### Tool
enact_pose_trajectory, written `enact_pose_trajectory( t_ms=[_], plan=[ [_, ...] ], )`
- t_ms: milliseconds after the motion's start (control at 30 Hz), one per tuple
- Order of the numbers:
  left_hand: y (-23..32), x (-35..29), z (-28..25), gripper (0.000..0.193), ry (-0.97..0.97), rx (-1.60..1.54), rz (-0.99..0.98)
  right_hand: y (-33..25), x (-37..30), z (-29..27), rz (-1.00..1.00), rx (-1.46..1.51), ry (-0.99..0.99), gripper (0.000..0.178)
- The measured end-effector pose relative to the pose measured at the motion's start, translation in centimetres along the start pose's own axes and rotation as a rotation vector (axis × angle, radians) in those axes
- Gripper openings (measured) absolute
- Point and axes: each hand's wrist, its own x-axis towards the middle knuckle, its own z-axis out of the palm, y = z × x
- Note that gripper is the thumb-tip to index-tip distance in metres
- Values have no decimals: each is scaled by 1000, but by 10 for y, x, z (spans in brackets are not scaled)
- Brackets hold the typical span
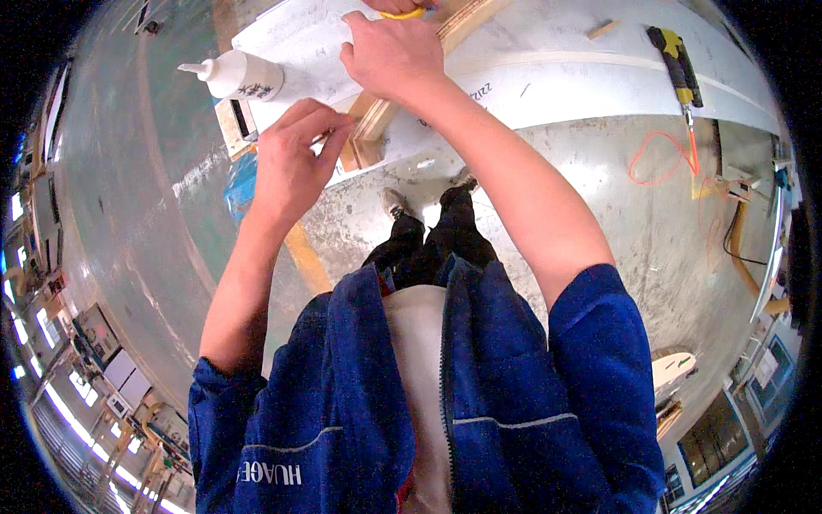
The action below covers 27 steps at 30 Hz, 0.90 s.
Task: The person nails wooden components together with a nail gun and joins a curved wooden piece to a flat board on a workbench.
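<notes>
While the right hand [396,53] lies back-up across the layered wooden strip [468,24], its index finger points to the far left and its thumb stands out from it; the palm is hidden, so I cannot tell whether the other fingers grasp the wood. The left hand [295,152] is at the strip's near end, its thumb and fingertips brought close together as in a pinch; whether anything small is between them, I cannot tell.

The strip lies on a white work surface [565,96] with handwritten marks, running from the near left, by the table's near edge, toward the far right, where it leaves the view. On the far side of the left hand a white bottle [244,75] stands, its nozzle pointing left. At the far edge, beyond the right hand, part of another person's hand [390,3] shows beside a yellow object [402,14].

Well to the right, a yellow-and-black tool [676,64] lies near the table's edge, with an orange cord [655,176] looping below it. Between them and the strip is a small wood offcut [604,30].
</notes>
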Motion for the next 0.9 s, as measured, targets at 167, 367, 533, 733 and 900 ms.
enact_pose_trajectory(
  t_ms=[167,367,533,733,900],
  plan=[
    [2,-15,0,8,-61,-80,33,5,-6,1,-38,238,113,37],
    [-10,-10,-18,10,284,-36,-145,24,-38,-7,-294,370,198,48],
    [-18,-42,-18,8,295,-45,-272,18,-79,-7,-346,95,79,52],
    [-18,-44,-15,8,254,-83,-234,22,-80,-1,-361,85,29,44],
    [-10,-38,-7,10,169,-161,-184,25,-80,1,-392,74,39,39]
  ],
)
